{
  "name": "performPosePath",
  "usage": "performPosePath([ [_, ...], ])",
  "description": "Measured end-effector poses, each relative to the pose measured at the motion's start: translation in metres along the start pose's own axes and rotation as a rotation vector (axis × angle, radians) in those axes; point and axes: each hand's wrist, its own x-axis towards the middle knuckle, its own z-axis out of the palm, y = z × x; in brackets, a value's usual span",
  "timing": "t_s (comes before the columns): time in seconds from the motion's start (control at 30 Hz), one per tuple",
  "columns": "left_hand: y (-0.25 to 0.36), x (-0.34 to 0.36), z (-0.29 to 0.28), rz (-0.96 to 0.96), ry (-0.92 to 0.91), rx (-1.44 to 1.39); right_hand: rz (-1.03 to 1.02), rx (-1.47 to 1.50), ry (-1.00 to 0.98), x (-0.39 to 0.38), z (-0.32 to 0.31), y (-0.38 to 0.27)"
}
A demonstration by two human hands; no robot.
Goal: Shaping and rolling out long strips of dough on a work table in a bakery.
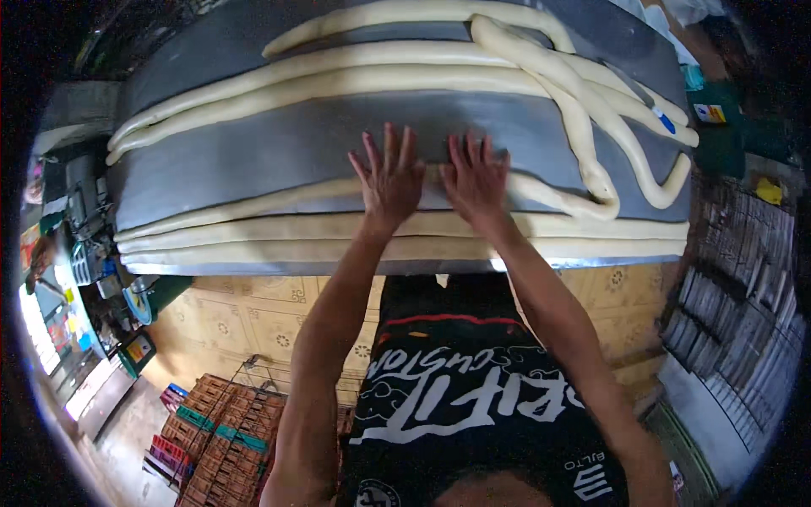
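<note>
A long pale dough rope point(283, 201) runs crosswise over the grey tabletop point(321, 135). Its right part curves up into a thicker bent length. My left hand point(393, 184) lies palm down on this rope, fingers spread. Beside it my right hand point(477, 179) presses flat on the same rope, fingers outstretched, with a short gap between the hands. Both palms hide the dough beneath them. Nearer to me, straight dough strips point(296, 228) lie side by side along the table's front edge. Farther off are two parallel ropes point(338, 68) and a thick looped dough piece point(583, 93).
A blue-handled blade point(664, 121) rests among the dough at the far right. Stacked brown crates point(228, 431) stand on the floor at lower left. Wire racks with trays point(735, 304) are to the right. Cluttered shelving point(80, 253) flanks the left side.
</note>
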Motion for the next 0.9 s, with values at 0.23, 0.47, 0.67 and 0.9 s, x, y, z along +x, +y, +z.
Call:
performPosePath([
  [0.23, -0.069, -0.092, -0.045, -0.006, -0.560, -0.217, -0.246, 0.372, -0.102, -0.099, -0.029, 0.055],
  [0.47, 0.000, -0.089, -0.002, -0.077, -0.286, -0.466, -0.005, 0.261, -0.194, -0.121, -0.065, 0.212],
  [0.67, 0.119, -0.052, 0.031, 0.066, -0.221, -0.437, 0.148, 0.424, -0.704, -0.081, -0.096, 0.251],
  [0.9, 0.173, -0.085, 0.034, 0.063, -0.159, -0.035, -0.047, 0.264, -0.285, -0.167, -0.077, 0.363],
])
